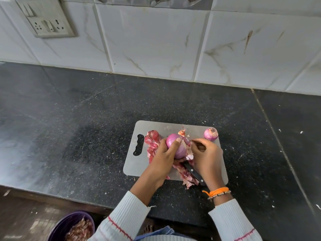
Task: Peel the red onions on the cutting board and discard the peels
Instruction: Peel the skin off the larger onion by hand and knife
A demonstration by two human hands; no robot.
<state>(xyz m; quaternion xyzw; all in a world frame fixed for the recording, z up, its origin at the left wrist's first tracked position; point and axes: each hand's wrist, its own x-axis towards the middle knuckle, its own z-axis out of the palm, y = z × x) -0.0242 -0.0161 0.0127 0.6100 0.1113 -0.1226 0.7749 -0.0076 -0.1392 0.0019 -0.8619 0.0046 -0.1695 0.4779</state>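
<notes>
Ribbed pale sleeves [128, 211] with a thin red stripe reached up from the bottom edge, both forearms angled toward the steel cutting board [137, 164]. At the centre of the scene, the left hand [163, 155] had its grip closed around a half-peeled red onion [175, 145], thumb laid across the glossy purple top and fingers curled beneath it, lifting it just above the board. Touching that onion from the other side, the right hand [206, 153] had a narrow grip, thumb and forefinger pinching a flap of loose skin [186, 141] at the onion's side. An orange thread band [218, 191] circled the right wrist.

Under the hands, a black-handled knife [194, 173] lay on the board, its blade hidden by the fingers. Papery peels [152, 145] were heaped to the left beside the board's handle slot, and more peels [185, 176] trailed over the near edge onto the dark speckled tabletop [78, 127]. 1 more onion [210, 134], trimmed at its top, sat at the board's far right corner, well apart from the hands.

Down on the floor at lower left, a purple bowl [60, 226] held a pile of dry onion skins [79, 230].
</notes>
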